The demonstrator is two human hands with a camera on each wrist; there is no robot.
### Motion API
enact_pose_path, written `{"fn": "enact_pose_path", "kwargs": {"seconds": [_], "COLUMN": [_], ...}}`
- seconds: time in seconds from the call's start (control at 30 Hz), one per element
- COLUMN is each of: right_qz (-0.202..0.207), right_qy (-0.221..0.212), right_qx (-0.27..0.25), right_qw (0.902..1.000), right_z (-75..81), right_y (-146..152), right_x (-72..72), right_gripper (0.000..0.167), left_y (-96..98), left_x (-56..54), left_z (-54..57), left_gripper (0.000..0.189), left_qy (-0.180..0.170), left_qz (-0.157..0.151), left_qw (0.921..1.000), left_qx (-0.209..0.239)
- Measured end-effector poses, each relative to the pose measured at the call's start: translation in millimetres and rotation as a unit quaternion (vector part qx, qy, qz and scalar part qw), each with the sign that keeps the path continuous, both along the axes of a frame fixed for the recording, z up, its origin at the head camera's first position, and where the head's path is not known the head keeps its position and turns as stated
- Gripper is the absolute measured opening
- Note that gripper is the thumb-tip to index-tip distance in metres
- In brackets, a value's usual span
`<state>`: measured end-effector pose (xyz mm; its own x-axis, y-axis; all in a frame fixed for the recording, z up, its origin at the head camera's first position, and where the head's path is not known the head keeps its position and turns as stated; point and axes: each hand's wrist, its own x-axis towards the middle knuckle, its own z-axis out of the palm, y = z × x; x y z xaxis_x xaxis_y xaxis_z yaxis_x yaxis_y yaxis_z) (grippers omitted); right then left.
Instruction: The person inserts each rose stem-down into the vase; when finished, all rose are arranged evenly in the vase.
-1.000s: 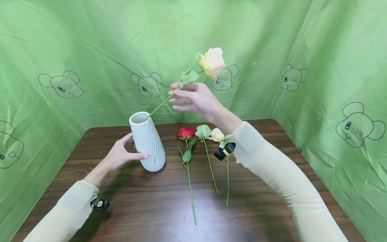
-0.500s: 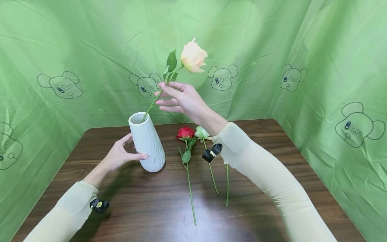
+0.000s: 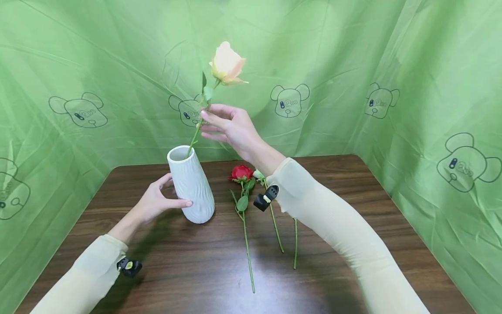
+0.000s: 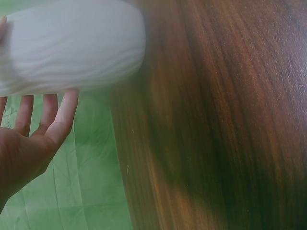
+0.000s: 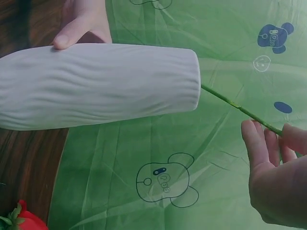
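Note:
My left hand (image 3: 157,200) grips a white ribbed vase (image 3: 192,187) around its side, thumb across the front. In the left wrist view, fingers (image 4: 64,115) lie along the underside of the vase (image 4: 76,48). A peach rose (image 3: 227,63) leans over the vase, its stem (image 5: 235,104) running down inside the mouth, where the lower end is hidden. Thumb and fingertips of my right hand (image 3: 235,128) pinch that stem just below the leaves, above the rim. The right wrist view shows the right hand (image 5: 283,177) beyond the vase mouth.
On the dark wooden table (image 3: 176,270), right of the vase, lie a red rose (image 3: 241,173) and a pale green flower (image 3: 259,174) partly behind my right wrist. Another stem (image 3: 295,244) shows below the sleeve, its bloom hidden. A green curtain (image 3: 333,52) surrounds the table.
My right hand has moved left with the peach rose, tilting it more upright over the vase. The left hand and vase have stayed in place. My right sleeve now covers the cream rose's bloom.

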<state>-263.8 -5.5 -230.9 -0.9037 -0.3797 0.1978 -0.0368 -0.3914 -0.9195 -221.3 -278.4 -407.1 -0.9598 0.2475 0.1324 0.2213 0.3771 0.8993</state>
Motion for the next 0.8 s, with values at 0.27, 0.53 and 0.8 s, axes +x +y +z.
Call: {"fn": "enact_pose_path", "kwargs": {"seconds": [0.27,0.53,0.8], "right_qz": [-0.001,0.008,0.01], "right_qy": [0.017,0.008,0.021], "right_qx": [0.029,0.041,0.06], "right_qw": [0.9994,0.9991,0.9979], "right_z": [-1.4,-0.6,-5.9], "right_y": [-12,-24,-32], "right_x": [-0.5,0.2,-4.3], "right_gripper": [0.025,0.027,0.027], "left_y": [0.4,-0.8,-2.1], "left_x": [-0.1,-0.3,-1.9], "left_z": [-0.4,0.7,-1.0], "left_gripper": [0.076,0.077,0.077], "left_qy": [0.006,0.003,0.0], "left_qz": [-0.001,0.0,-0.001], "left_qw": [1.0,1.0,1.0], "left_qx": [0.002,-0.005,-0.002]}}
